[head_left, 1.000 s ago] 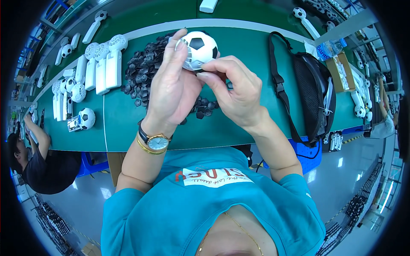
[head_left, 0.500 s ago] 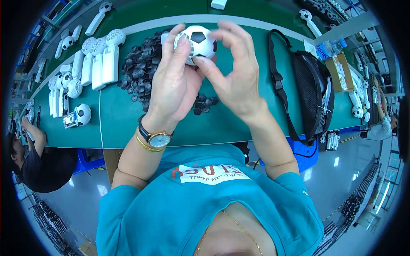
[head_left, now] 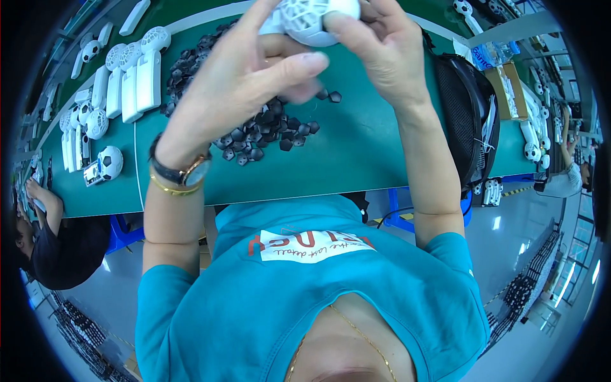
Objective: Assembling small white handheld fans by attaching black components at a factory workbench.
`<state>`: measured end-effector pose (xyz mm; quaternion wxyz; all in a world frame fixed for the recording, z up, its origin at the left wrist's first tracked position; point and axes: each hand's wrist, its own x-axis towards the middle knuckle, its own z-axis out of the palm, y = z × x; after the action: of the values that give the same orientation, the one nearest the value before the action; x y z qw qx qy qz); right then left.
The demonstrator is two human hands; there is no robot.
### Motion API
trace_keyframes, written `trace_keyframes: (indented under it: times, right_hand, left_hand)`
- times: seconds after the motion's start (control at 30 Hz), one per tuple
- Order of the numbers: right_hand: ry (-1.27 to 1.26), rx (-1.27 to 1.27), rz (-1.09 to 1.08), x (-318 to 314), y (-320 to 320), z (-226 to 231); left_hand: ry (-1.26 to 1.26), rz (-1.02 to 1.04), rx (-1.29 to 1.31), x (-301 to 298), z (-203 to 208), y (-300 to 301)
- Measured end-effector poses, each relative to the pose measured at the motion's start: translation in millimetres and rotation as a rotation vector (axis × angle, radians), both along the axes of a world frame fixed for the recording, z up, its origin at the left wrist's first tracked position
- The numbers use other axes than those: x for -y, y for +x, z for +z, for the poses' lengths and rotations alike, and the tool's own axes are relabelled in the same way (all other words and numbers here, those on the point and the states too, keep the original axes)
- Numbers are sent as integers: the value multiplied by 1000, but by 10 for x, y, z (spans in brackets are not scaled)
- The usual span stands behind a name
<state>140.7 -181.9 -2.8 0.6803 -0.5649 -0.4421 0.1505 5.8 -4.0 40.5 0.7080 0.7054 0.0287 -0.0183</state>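
Observation:
My right hand (head_left: 391, 54) grips a white ball-shaped piece with an openwork grille (head_left: 307, 18) near the top edge, its thumb pressed on the ball's right side. A smooth white part shows at the ball's left. My left hand (head_left: 248, 79) is beside and below the ball, thumb stretched out and fingers apart, partly smeared by motion. One left finger reaches up along the ball's left side; whether it touches cannot be told. Under and around the left hand lies a heap of small black pentagon pieces (head_left: 270, 124), partly hidden by it.
White handled units with grille heads (head_left: 141, 86) stand in a row at left, near a black-and-white ball unit (head_left: 111, 162). A black mesh bag (head_left: 463, 121), a bottle (head_left: 493, 54) and an open carton (head_left: 507, 92) are at right. Co-workers sit at both sides.
The ball has moved up and been turned, so its grille shows instead of the black patches. My left thumb has come off it. My right hand has shifted right and up, still holding it.

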Motion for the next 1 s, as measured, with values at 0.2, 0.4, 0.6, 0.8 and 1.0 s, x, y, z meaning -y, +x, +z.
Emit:
trace_keyframes:
  times: [0.2,0.4,0.6,0.8,1.0]
  right_hand:
    - [30,-381,117,70,-40,-141]
    - [-301,-90,-29,138,3,-419]
    - [-594,789,-181,271,67,-837]
    - [-713,667,-116,210,57,-694]
    - [-422,2,-108,77,-181,-309]
  left_hand:
    - [1234,215,422,324,-8,29]
    - [153,6,1095,107,-629,637]
    - [479,273,260,-26,-488,13]
    - [80,285,241,1,-648,-47]
    - [-139,341,209,137,-673,-7]
